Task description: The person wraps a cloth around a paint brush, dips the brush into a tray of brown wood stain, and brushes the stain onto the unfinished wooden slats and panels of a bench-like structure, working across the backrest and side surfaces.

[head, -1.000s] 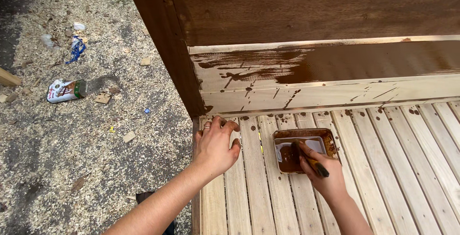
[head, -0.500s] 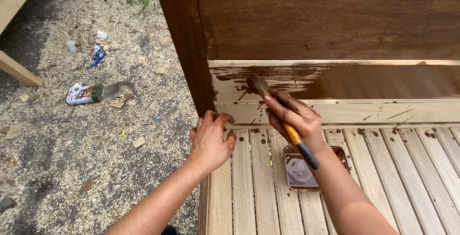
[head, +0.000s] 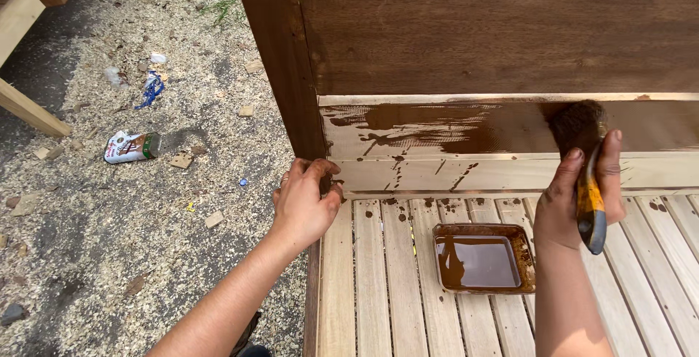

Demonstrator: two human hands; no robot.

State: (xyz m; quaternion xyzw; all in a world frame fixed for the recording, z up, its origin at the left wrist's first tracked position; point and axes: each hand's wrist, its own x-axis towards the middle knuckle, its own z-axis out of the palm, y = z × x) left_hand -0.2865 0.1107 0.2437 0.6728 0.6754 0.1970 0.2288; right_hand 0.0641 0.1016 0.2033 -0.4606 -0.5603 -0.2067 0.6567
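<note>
**Brush laid on a half-stained board, outdoors**

The work sits in the open on gravelly ground [head: 109,240] strewn with sawdust and wood chips. A slatted seat [head: 378,284] of pale, bare wood fills the lower right, spotted with dark drips; behind it rises a backrest whose top board [head: 495,36] and corner post [head: 280,65] are already dark brown. The board below [head: 437,127] is only partly coated, with a brown patch, runs and splashes on light wood.

The right hand [head: 575,204] is closed around a paintbrush [head: 586,175] with a yellow and dark handle; its dark bristles press against that lower board near the right edge. The left hand [head: 306,204] rests with fingers bent over the seat's front corner, just below the post. Between the hands, on the slats, stands a square shallow tray [head: 480,259] holding brown stain.

On the ground to the left lies a tipped can [head: 131,146] with a white label and green end; farther up, a crumpled blue and white wrapper [head: 151,87].
</note>
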